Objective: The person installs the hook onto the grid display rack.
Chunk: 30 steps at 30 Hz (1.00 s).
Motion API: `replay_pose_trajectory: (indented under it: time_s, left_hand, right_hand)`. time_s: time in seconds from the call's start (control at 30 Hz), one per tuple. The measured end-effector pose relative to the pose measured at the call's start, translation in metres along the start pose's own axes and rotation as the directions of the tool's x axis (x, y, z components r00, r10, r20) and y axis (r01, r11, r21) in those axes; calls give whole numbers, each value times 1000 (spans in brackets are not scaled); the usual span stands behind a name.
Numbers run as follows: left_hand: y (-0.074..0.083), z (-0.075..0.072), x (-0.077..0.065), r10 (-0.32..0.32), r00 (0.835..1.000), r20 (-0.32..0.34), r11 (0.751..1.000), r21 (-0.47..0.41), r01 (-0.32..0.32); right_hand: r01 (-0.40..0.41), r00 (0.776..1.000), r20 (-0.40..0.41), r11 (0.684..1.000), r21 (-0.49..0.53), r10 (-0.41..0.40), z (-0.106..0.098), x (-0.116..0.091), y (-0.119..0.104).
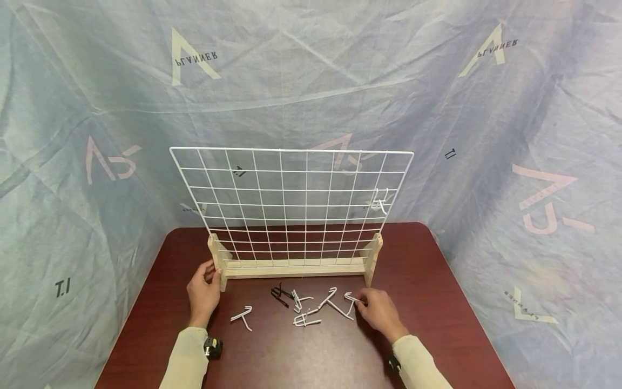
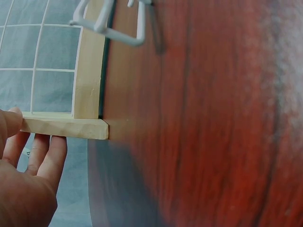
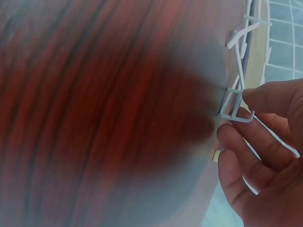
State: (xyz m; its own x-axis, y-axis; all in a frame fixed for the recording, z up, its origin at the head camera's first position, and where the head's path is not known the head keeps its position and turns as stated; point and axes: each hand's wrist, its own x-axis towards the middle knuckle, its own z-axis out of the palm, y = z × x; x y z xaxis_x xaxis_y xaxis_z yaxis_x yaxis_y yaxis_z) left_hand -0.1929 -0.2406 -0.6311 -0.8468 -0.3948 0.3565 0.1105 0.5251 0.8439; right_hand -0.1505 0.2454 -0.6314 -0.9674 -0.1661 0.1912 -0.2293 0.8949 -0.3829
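A white wire grid panel stands upright in a pale wooden stand on the table. At the stand's left end my left hand holds the wooden side piece, thumb on one face and fingers on the other. In front of the right end, my right hand pinches a white wire hook between thumb and fingers, low over the tabletop. One white hook hangs on the grid near its right edge.
Several loose white hooks and a black hook lie on the dark red table before the stand. Another white hook lies nearer my left hand. Printed grey cloth hangs behind and at both sides.
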Motion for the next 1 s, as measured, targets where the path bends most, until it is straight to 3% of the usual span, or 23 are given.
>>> replay_pose_trajectory:
  time_s: [0.5,1.0]
  left_hand:
    - [-2,1,0,-14,1000,1,1000,-9,14]
    - [-3,0,-1,-8,1000,7,1000,2,8]
  right_hand:
    - [-64,997,-39,998,27,66,-6,1,9]
    - [-222,971,-81,975,32,224,-8,-2,5]
